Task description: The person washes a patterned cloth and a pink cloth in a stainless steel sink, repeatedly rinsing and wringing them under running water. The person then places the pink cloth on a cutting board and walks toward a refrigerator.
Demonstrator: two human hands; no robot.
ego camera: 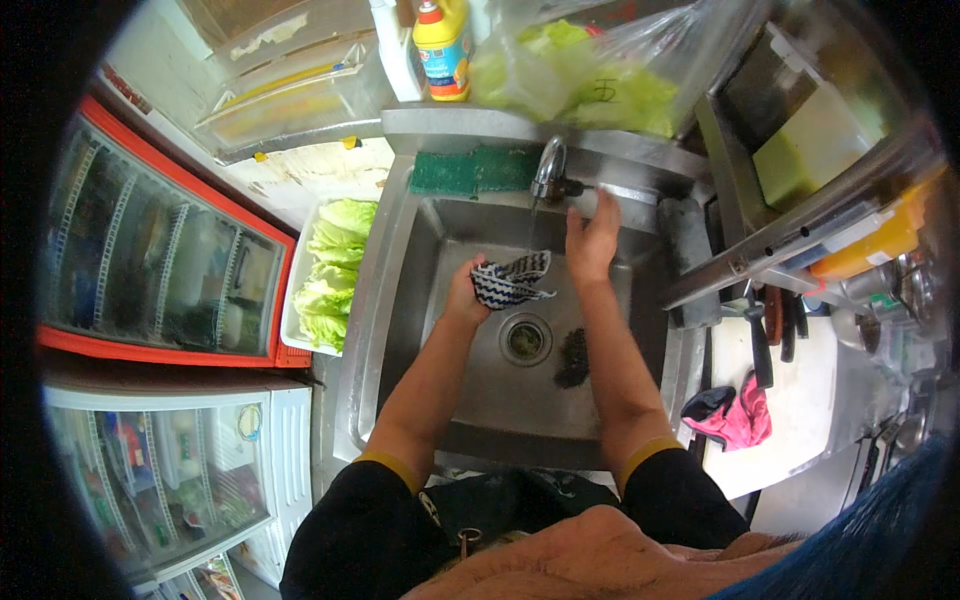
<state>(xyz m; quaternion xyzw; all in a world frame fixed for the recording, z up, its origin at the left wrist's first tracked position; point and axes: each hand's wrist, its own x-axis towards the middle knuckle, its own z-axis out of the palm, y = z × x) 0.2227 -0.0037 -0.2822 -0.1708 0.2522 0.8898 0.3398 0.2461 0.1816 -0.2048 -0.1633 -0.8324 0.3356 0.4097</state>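
Note:
My left hand holds a folded cloth with black, white and blue zigzag stripes. It is above the basin of a stainless steel sink, just up and left of the drain. My right hand is raised at the basin's back right, beside the chrome faucet, with the thumb apart from the fingers and nothing in it. Whether its fingertips touch the faucet's dark lever is hard to tell. A thin stream of water falls from the spout towards the cloth. A dark scouring pad lies in the basin near my right forearm.
Green scouring pads lie on the sink's back ledge. Left of the sink stands a white tray of lettuce. Behind are a yellow bottle and bagged lettuce. A pink cloth and knives are at right.

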